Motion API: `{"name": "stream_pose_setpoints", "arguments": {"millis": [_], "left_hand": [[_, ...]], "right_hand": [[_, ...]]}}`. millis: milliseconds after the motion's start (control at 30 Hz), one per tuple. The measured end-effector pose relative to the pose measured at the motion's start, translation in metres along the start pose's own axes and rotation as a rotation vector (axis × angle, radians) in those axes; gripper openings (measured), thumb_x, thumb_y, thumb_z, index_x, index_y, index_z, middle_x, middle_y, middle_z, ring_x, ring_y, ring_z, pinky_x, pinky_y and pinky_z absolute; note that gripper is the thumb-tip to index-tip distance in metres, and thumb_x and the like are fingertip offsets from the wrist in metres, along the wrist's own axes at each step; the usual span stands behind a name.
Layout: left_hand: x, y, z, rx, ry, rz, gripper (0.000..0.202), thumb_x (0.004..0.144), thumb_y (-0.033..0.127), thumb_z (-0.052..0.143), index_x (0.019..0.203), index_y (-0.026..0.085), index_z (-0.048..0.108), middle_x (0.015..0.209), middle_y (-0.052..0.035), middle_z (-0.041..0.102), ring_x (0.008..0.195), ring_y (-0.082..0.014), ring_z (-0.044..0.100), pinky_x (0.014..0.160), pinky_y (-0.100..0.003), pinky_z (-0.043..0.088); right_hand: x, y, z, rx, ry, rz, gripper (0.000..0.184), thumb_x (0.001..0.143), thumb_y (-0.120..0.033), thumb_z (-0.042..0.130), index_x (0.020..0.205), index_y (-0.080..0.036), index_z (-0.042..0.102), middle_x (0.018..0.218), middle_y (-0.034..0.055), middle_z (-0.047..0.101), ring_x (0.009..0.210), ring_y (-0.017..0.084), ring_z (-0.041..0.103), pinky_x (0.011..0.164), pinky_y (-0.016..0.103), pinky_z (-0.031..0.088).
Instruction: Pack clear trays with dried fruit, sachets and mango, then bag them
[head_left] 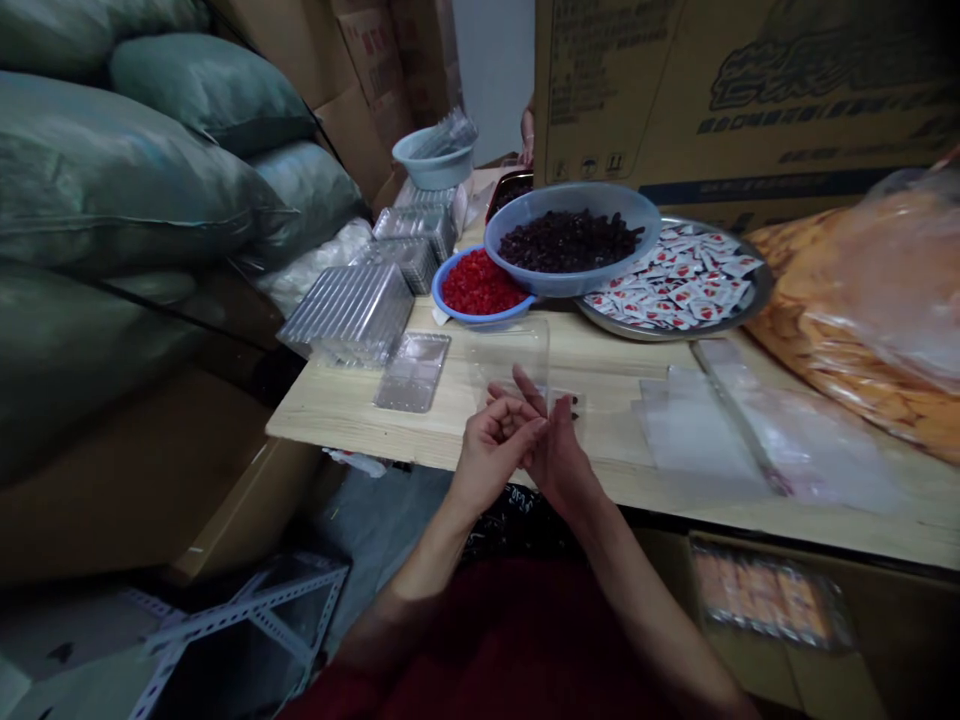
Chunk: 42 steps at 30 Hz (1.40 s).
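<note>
Over the table's front edge, my two hands meet. The fingers of my left hand [491, 450] are curled in a pinch by my right palm; whatever they hold, if anything, is too small to make out. My right hand [564, 460] has its thumb raised and its fingers stretched out to the left, partly behind the left hand. Just beyond lies a clear plastic sheet or tray [525, 345], hard to make out. Small dark pieces [574, 407] show beside my right thumb. To the left lies a clear compartment tray [414, 372].
Stacked clear trays [349, 310] stand on the left. Behind are a bowl of red pieces [484, 285], a bowl of dark pieces [570, 240] and a metal pan of white packets [686, 280]. Plastic bags [697, 430] lie right. Another person's hand [528, 135] shows behind.
</note>
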<state>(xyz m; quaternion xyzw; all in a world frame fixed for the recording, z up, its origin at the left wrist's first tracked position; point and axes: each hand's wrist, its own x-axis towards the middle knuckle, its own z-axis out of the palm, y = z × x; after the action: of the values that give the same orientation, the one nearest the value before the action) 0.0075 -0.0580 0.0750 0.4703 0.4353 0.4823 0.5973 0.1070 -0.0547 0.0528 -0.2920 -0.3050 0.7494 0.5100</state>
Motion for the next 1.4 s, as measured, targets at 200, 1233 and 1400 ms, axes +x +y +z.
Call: {"name": "stream_pose_setpoints", "arguments": {"millis": [200,1233,1400], "left_hand": [[0.0,-0.011,-0.002,-0.047,0.055,-0.045,0.029,0.087,0.043,0.072,0.083,0.015,0.064,0.061,0.0035,0.054,0.048,-0.0053,0.043,0.05,-0.02,0.033],[-0.011,-0.022,-0.028,0.678,0.164,0.156,0.015,0.097,0.032,0.053,0.091,0.019,0.059,0.08,0.0002,0.063,0.072,-0.0121,0.057,0.07,-0.024,0.044],[0.004,-0.016,-0.055,0.801,0.324,0.231,0.015,0.097,0.033,0.052,0.094,0.02,0.058,0.082,-0.0009,0.065,0.073,-0.0138,0.06,0.071,-0.025,0.045]], "right_hand": [[-0.001,0.018,-0.012,0.034,0.015,0.003,0.076,0.091,-0.082,0.036,0.154,-0.041,0.04,0.151,0.0045,0.052,0.132,0.022,0.055,0.116,0.041,0.039],[0.012,0.056,-0.003,0.2,0.205,0.037,0.054,0.089,-0.054,0.068,0.136,-0.027,0.062,0.132,0.0048,0.067,0.125,0.021,0.061,0.106,0.038,0.05],[0.031,0.066,0.005,0.098,0.193,-0.059,0.038,0.078,-0.039,0.08,0.11,-0.021,0.069,0.115,0.0066,0.074,0.111,0.023,0.069,0.096,0.038,0.056]]}}
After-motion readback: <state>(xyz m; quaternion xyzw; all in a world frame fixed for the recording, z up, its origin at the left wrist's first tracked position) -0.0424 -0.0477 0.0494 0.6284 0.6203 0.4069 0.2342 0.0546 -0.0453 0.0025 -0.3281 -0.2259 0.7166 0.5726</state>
